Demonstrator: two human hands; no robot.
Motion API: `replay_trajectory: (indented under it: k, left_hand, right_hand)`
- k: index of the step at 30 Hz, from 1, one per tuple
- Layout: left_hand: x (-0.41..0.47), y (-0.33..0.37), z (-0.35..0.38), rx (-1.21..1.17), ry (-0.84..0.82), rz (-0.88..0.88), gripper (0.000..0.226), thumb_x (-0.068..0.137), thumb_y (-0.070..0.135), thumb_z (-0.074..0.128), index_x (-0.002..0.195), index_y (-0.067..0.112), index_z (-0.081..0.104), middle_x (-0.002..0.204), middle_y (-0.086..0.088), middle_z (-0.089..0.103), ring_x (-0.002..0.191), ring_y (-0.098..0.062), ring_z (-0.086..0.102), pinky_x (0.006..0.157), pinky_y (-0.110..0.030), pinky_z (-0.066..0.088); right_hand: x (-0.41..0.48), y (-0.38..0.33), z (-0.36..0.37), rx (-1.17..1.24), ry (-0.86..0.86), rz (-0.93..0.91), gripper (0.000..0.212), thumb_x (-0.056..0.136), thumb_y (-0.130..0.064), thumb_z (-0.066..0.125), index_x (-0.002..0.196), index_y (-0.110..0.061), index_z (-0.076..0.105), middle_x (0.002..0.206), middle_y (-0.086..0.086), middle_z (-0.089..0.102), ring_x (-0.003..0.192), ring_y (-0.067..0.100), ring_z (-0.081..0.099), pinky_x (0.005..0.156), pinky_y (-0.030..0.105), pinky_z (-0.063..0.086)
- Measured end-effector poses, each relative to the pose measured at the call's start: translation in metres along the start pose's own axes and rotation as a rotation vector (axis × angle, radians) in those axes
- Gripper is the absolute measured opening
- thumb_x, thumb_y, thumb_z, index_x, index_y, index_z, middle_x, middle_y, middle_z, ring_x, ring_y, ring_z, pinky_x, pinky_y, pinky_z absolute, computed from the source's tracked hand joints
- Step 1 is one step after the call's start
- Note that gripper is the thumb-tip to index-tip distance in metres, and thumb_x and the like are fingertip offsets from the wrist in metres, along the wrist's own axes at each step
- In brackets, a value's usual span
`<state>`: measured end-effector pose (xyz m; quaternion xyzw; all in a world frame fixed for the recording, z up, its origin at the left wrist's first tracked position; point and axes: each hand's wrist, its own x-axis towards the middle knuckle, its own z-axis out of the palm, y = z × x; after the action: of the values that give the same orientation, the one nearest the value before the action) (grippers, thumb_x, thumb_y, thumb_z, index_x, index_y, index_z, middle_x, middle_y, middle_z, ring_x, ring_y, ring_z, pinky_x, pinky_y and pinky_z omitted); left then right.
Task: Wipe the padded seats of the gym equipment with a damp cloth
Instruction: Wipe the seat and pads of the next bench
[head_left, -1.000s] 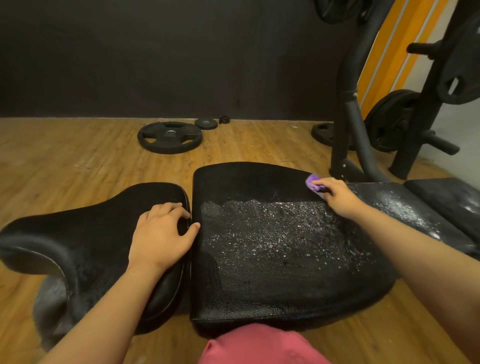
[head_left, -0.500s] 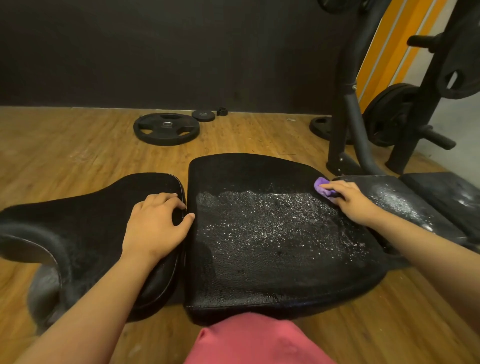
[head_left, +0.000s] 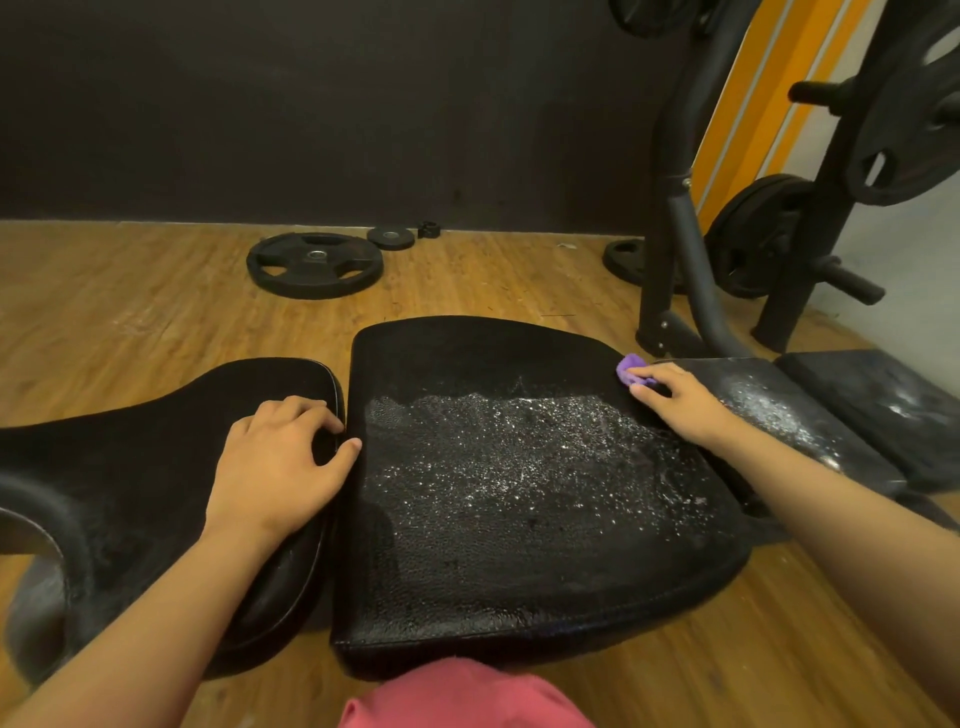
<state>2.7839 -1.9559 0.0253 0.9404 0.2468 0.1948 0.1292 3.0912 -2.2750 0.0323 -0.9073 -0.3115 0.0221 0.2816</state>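
The person's forearms are bare to the picture's edge, as are the left hand (head_left: 275, 462) and the right hand (head_left: 675, 400). A coral-pink garment of soft matte fabric (head_left: 467, 696) shows at the bottom; which garment it is cannot be told.

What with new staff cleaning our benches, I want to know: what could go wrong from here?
The middle pad shines wet only across its centre; the dull far strip, beside the purple cloth in the right hand, may get skipped. Droplets left standing could leave it slippery. The left pad under the left hand looks dry, perhaps unwiped.
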Motion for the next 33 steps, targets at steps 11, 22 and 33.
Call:
replay_trajectory:
  k: [11,22,33]
  left_hand:
    - [-0.003,-0.002,-0.001,0.007,-0.012,0.027,0.036,0.087,0.054,0.052,0.103,0.026,0.068,0.126,0.002,0.061,0.121,-0.023,0.049,0.098,-0.045,0.037]
    - [0.001,-0.001,-0.001,0.010,-0.020,0.008,0.044,0.077,0.059,0.043,0.096,0.028,0.068,0.119,0.005,0.062,0.118,-0.023,0.051,0.096,-0.044,0.037]
    - [0.001,-0.004,0.000,0.027,-0.038,0.022,0.046,0.078,0.060,0.040,0.098,0.028,0.067,0.121,0.002,0.062,0.118,-0.027,0.051,0.096,-0.048,0.039]
  right_hand:
    - [-0.044,-0.008,-0.026,0.016,-0.087,0.037,0.039,0.094,-0.028,0.058,0.131,-0.022,0.049,0.115,-0.005,0.058,0.106,0.009,0.054,0.091,0.024,0.038]
    - [-0.002,0.006,-0.025,-0.070,-0.017,0.138,0.019,0.089,-0.031,0.066,0.100,-0.016,0.064,0.100,-0.002,0.064,0.093,0.015,0.059,0.077,0.030,0.043]
    - [-0.036,0.000,-0.038,-0.159,-0.228,-0.008,0.021,0.089,-0.031,0.066,0.080,-0.013,0.058,0.079,0.003,0.064,0.075,0.015,0.058,0.068,0.028,0.044]
